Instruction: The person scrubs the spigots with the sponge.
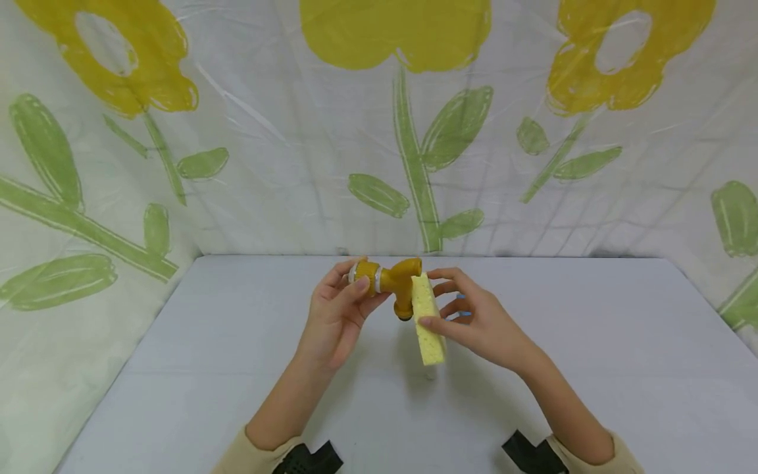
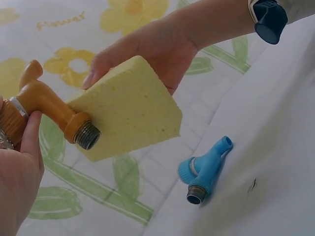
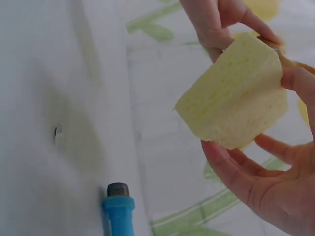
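Note:
My left hand (image 1: 340, 309) grips an orange-yellow faucet (image 1: 405, 270) by its ridged knob end, holding it above the table with the threaded inlet pointing down. A pale yellow sponge (image 1: 428, 322) is pinched by its edges between the thumb and fingers of my right hand (image 1: 482, 322). Its broad face stands right at the faucet's body, and the two overlap in the left wrist view. Behind my right fingers lies a blue faucet (image 2: 209, 164) on the table, mostly hidden in the head view; its dark threaded end shows in the left wrist view.
Under both hands spreads a white-covered table (image 1: 207, 395). A white curtain (image 1: 266, 164) printed with yellow flowers and green stems hangs along the table's back and sides. A small dark mark (image 2: 254, 184) shows on the table cover near the blue faucet.

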`<action>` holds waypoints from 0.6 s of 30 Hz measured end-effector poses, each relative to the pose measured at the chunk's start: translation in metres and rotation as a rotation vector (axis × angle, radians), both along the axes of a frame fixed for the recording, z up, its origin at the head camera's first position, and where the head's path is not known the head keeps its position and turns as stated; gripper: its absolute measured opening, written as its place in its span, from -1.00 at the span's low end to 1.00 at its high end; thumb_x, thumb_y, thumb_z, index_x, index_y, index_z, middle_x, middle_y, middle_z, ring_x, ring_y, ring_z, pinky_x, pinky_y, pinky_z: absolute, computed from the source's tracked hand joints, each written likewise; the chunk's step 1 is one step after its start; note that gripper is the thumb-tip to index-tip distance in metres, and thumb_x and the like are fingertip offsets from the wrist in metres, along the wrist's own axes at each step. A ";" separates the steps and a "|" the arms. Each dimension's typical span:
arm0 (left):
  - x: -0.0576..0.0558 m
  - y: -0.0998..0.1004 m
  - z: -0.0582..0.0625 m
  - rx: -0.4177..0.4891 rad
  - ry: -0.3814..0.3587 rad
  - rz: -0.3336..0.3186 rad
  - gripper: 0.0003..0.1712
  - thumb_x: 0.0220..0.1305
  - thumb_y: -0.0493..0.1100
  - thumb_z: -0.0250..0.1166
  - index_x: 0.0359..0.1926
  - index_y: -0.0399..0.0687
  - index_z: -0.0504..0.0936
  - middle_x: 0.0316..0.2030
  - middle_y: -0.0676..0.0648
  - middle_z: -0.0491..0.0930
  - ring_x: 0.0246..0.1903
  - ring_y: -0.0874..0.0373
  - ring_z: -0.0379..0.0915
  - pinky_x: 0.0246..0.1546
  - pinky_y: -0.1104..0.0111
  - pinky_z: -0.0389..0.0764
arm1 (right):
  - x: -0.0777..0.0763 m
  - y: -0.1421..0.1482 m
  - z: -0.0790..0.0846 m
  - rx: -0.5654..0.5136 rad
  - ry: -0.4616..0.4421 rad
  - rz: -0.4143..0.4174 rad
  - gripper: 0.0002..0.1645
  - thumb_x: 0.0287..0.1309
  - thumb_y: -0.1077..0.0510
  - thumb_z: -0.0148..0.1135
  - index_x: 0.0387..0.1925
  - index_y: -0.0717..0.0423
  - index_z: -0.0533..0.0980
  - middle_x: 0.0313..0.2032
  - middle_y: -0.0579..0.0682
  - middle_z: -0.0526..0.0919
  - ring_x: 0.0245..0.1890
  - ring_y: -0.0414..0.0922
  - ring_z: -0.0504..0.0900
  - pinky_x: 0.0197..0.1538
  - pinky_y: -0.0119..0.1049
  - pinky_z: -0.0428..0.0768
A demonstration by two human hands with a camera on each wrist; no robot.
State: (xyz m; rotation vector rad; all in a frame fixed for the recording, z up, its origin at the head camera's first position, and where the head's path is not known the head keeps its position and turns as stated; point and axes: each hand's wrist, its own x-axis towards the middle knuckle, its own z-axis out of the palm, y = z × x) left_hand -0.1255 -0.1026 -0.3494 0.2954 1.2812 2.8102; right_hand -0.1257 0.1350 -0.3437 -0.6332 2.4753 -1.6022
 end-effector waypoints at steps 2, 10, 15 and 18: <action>0.001 0.002 -0.002 0.001 0.002 -0.008 -0.79 0.46 -0.38 0.29 -0.05 0.01 0.68 -0.09 -0.04 0.58 -0.13 0.17 0.67 0.08 0.25 0.77 | -0.001 0.000 0.001 -0.016 -0.039 -0.008 -0.34 0.41 0.06 0.37 0.44 0.01 0.37 0.24 0.28 0.57 -0.15 -0.03 0.74 -0.09 -0.20 0.80; 0.002 0.005 -0.002 -0.003 0.021 0.029 -0.73 0.40 -0.43 0.31 -0.05 0.01 0.69 -0.08 -0.05 0.55 -0.11 0.17 0.67 0.09 0.27 0.76 | 0.003 -0.009 0.003 -0.064 -0.119 -0.121 -0.34 0.49 0.00 0.28 0.48 0.06 0.34 0.23 0.30 0.55 -0.27 -0.02 0.70 -0.14 -0.17 0.75; 0.000 0.004 0.000 0.010 0.028 0.086 -0.76 0.43 -0.43 0.28 -0.04 -0.01 0.68 -0.09 -0.04 0.58 -0.14 0.16 0.71 0.10 0.24 0.76 | 0.014 -0.020 0.009 -0.011 -0.174 -0.200 -0.28 0.44 -0.10 0.34 0.47 -0.04 0.29 0.18 0.22 0.52 -0.24 -0.02 0.66 -0.17 -0.18 0.67; 0.000 0.003 0.002 0.045 0.036 0.083 -0.78 0.43 -0.41 0.32 -0.05 -0.03 0.69 -0.11 -0.03 0.59 -0.17 0.16 0.73 0.09 0.24 0.77 | 0.017 -0.023 0.012 0.006 -0.170 -0.225 -0.26 0.42 -0.11 0.37 0.46 -0.04 0.28 0.19 0.22 0.51 -0.21 -0.03 0.66 -0.20 -0.20 0.64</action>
